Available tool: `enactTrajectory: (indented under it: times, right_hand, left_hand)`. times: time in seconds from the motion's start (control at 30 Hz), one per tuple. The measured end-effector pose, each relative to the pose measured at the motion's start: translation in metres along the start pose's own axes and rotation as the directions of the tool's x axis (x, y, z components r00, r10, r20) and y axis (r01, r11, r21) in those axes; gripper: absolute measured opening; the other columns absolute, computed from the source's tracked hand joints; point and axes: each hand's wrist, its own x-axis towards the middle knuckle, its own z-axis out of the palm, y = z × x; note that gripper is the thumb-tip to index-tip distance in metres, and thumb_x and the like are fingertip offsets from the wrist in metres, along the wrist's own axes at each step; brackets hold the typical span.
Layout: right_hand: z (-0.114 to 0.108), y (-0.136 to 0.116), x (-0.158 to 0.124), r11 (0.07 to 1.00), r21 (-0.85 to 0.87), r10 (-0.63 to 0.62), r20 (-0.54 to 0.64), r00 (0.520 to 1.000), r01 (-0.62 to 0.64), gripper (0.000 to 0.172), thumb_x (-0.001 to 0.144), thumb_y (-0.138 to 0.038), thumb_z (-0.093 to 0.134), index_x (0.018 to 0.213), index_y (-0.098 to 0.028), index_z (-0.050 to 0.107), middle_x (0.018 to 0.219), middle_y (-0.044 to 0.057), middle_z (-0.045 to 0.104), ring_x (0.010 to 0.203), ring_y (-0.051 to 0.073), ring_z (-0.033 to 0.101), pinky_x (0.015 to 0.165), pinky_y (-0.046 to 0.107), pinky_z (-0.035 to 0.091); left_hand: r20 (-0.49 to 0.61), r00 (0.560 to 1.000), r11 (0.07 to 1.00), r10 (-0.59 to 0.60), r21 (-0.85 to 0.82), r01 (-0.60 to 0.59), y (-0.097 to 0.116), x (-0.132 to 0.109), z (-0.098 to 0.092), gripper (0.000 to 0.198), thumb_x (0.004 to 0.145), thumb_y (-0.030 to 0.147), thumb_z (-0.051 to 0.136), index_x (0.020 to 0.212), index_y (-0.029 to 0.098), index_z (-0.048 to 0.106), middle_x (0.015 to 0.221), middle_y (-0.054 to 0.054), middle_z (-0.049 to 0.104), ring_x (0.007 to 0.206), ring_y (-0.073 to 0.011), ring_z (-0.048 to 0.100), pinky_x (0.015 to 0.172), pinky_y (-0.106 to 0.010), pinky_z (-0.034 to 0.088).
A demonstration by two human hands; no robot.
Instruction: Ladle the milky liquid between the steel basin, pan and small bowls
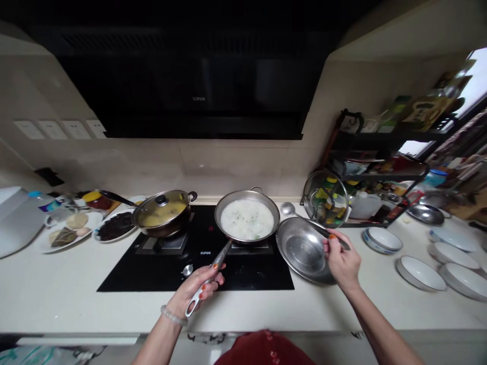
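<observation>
My left hand [203,284] is closed round the metal handle of a frying pan [219,223] on the right burner. White soup or porridge [247,219] with green flecks fills the pan. In my right hand [342,258] is the dark handle of a ladle [288,208]. Its steel bowl hangs just right of the pan, above the back edge of a wide metal basin [304,248]. That basin stands on the counter, partly hidden behind my right hand. What the ladle bowl holds, if anything, I cannot make out.
A lidded pot [163,213] with yellow contents is on the left burner of the black stove [152,276]. Plates of food [114,226] stand left. Several white bowls [420,274] stand right, before a loaded rack [380,177]. A glass lid [326,198] leans there. The range hood [198,66] hangs overhead.
</observation>
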Motion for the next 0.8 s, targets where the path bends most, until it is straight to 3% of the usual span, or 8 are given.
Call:
enactTrajectory:
  times: [0.1,0.2,0.3,0.4,0.53,0.67,0.8]
  right_hand:
    - [0.031,-0.006,0.005,0.992,-0.06,-0.104,0.138,0.985,0.113,0.032,0.086,-0.037,0.045,0.103,-0.016,0.062,0.07,0.005,0.065,0.056,0.017,0.059,0.057,0.03,0.049]
    - [0.057,0.0,0.006,0.95,-0.118,-0.253,0.253,0.934,0.29,0.03,0.085,-0.032,0.041,0.098,-0.016,0.063,0.08,0.009,0.068,0.068,0.021,0.063,0.069,0.034,0.05]
    - [0.073,0.009,0.006,0.932,-0.136,-0.274,0.339,0.9,0.335,0.029,0.084,-0.03,0.04,0.096,-0.017,0.063,0.081,0.009,0.068,0.071,0.021,0.063,0.071,0.034,0.05]
    - [0.079,0.014,0.007,0.969,-0.159,-0.126,0.34,0.932,0.189,0.032,0.084,-0.033,0.038,0.096,-0.015,0.062,0.07,0.007,0.066,0.064,0.021,0.062,0.065,0.033,0.049]
    - [0.078,0.014,0.013,0.993,-0.067,0.114,0.219,0.969,-0.102,0.034,0.083,-0.04,0.04,0.096,-0.015,0.059,0.059,0.004,0.061,0.05,0.019,0.057,0.051,0.029,0.045]
    - [0.075,0.014,0.019,0.967,0.092,0.221,0.159,0.962,-0.238,0.03,0.079,-0.042,0.047,0.092,-0.017,0.057,0.055,0.001,0.057,0.045,0.017,0.053,0.043,0.027,0.041]
    - [0.073,0.015,0.02,0.894,0.213,0.376,0.117,0.919,-0.393,0.027,0.074,-0.04,0.054,0.089,-0.018,0.057,0.054,0.0,0.055,0.041,0.015,0.049,0.035,0.024,0.034]
  left_hand:
    - [-0.001,1.0,0.999,-0.017,0.032,0.017,0.01,0.0,-0.01,0.025,0.074,0.022,0.071,0.093,0.006,0.064,0.068,-0.006,0.058,0.04,0.0008,0.03,0.031,-0.01,0.021]
    - [0.011,1.0,0.998,-0.026,0.056,0.025,0.018,0.0,-0.017,0.021,0.073,0.022,0.072,0.085,0.008,0.063,0.069,-0.006,0.058,0.041,0.0013,0.03,0.031,-0.009,0.02]
    - [0.037,0.999,0.997,-0.027,0.068,0.024,0.025,0.001,-0.022,0.021,0.072,0.024,0.074,0.078,0.009,0.061,0.07,-0.006,0.058,0.041,0.0017,0.029,0.031,-0.009,0.018]
    - [0.051,0.998,0.996,-0.028,0.091,0.023,0.03,0.001,-0.025,0.023,0.072,0.027,0.074,0.077,0.01,0.06,0.071,-0.006,0.059,0.039,0.0022,0.027,0.03,-0.01,0.018]
    - [0.029,0.999,0.994,-0.016,0.113,0.013,0.031,0.0,-0.025,0.026,0.074,0.032,0.072,0.075,0.009,0.059,0.072,-0.006,0.059,0.039,0.0023,0.026,0.03,-0.009,0.021]
    - [0.001,1.0,0.992,0.004,0.123,-0.004,0.028,0.0,-0.025,0.033,0.074,0.039,0.071,0.073,0.008,0.06,0.073,-0.007,0.058,0.04,0.0027,0.027,0.029,-0.009,0.024]
    - [-0.012,1.0,0.992,0.006,0.129,-0.005,0.026,-0.001,-0.026,0.035,0.074,0.043,0.07,0.076,0.008,0.061,0.074,-0.006,0.058,0.039,0.0034,0.026,0.029,-0.008,0.024]
